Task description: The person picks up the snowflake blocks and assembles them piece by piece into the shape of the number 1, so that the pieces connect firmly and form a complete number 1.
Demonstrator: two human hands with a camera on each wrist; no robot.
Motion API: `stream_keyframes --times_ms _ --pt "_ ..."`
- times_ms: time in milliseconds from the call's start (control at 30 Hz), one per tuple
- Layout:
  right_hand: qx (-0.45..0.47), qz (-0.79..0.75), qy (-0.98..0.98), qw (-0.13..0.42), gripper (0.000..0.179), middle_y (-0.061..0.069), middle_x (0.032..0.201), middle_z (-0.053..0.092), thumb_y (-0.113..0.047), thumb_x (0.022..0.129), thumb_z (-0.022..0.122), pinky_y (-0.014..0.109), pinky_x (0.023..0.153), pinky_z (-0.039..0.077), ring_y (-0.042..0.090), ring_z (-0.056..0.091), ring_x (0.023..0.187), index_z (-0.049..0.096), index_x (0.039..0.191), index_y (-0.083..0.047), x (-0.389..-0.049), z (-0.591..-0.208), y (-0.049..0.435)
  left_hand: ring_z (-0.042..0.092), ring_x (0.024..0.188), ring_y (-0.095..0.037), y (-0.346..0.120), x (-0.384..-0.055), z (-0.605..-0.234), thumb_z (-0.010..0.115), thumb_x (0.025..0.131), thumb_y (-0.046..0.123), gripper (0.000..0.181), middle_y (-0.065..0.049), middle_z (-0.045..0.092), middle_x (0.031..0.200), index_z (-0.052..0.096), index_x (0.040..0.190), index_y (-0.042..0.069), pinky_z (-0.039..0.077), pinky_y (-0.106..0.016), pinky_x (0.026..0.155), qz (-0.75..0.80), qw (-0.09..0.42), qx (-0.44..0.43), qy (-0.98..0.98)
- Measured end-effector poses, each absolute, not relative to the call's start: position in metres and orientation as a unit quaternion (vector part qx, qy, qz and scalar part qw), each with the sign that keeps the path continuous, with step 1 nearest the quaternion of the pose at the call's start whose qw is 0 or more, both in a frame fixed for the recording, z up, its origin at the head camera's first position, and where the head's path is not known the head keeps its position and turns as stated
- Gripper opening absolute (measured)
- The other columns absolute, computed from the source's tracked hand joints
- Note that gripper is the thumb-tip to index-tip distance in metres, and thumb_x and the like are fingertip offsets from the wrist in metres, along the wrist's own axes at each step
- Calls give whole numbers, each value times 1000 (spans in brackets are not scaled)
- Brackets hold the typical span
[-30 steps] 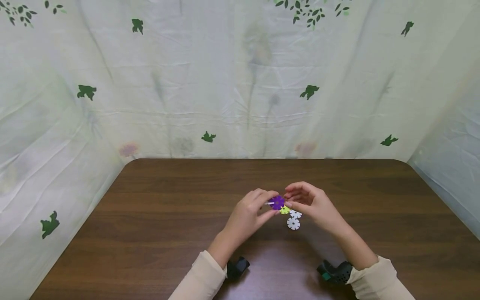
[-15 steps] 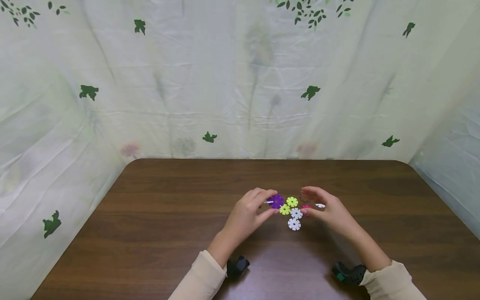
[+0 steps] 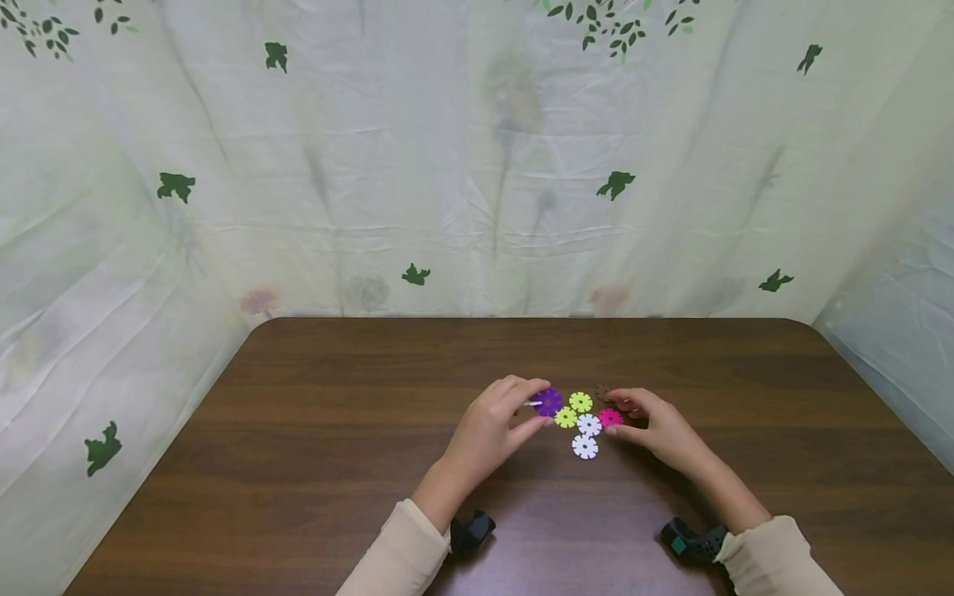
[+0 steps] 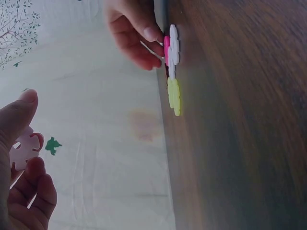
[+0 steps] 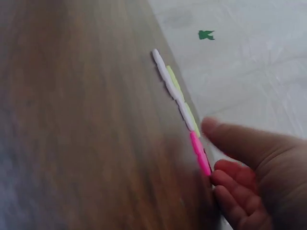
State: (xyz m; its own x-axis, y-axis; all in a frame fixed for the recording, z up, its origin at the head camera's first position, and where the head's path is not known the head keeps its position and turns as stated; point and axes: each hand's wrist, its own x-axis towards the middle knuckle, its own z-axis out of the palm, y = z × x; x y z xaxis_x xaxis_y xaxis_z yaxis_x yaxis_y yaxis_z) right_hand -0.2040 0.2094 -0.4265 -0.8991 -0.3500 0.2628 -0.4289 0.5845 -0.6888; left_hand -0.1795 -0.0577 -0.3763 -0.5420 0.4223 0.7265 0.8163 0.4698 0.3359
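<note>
My left hand [image 3: 492, 418] pinches a purple notched disc [image 3: 548, 402] with a white piece seen edge-on beside it. In the left wrist view, a pale notched disc [image 4: 25, 151] shows between the thumb and fingers. My right hand [image 3: 659, 422] is loosely curved beside a pink disc [image 3: 611, 417] and a brown disc [image 3: 603, 393], with a gap between thumb and fingers; nothing held is visible. Two yellow-green discs [image 3: 580, 402] and two white discs [image 3: 585, 447] lie between the hands. In the right wrist view, the pink disc [image 5: 200, 153] lies flat near the fingertips.
The discs lie on a brown wooden table [image 3: 358, 364]. Behind it hangs a pale curtain [image 3: 447, 165] with green leaf shapes. Black devices, one on the left wrist [image 3: 472, 532] and one on the right wrist [image 3: 693, 542], hang below the sleeves.
My right hand has moved right, away from the purple disc, uncovering yellow-green, pink and brown discs. A white disc seen beside it half a second ago is out of sight. The left hand stays nearly still.
</note>
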Motion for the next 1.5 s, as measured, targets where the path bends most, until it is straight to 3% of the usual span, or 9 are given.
stream_keyframes --times_ms 333,633,900,1267,1400,1500 --pt "225 358 -903 84 26 10 102 52 -9 78 69 29 68 45 18 52 81 63 102 1 -207 -436 208 52 76 -11 -58 -179 -377 77 71 14 39 -1 60 92 62 106 5 42 -16 64 -346 292 -385 -804" --pt "191 378 -905 44 25 -1 75 52 -8 79 69 25 56 41 13 48 66 55 99 -8 -204 -429 206 52 75 -11 -59 -180 -376 76 73 16 38 0 60 92 62 107 6 41 -15 65 -342 288 -384 -808" --pt "200 393 -896 56 26 2 88 61 -3 81 64 27 60 45 15 54 70 59 106 -8 -206 -417 207 52 75 -10 -60 -180 -376 77 70 13 39 0 60 90 62 105 5 42 -15 65 -344 294 -382 -806" --pt "186 458 -866 82 22 7 83 59 -7 83 63 26 55 46 26 58 70 56 103 -3 -206 -399 198 52 74 -11 -61 -183 -378 76 72 15 38 0 60 91 62 106 5 41 -15 65 -343 289 -384 -807" --pt "197 505 -836 83 20 9 84 60 -9 83 63 32 58 50 31 60 72 55 101 -3 -204 -387 189 52 74 -11 -60 -182 -376 76 72 14 38 -1 60 91 62 106 5 41 -15 65 -344 290 -385 -806" --pt "207 540 -812 81 19 11 86 60 -8 83 63 35 61 51 27 61 72 55 100 -2 -201 -377 181 53 73 -14 -61 -182 -376 76 72 14 38 -1 60 91 61 106 5 42 -15 65 -346 287 -384 -806"
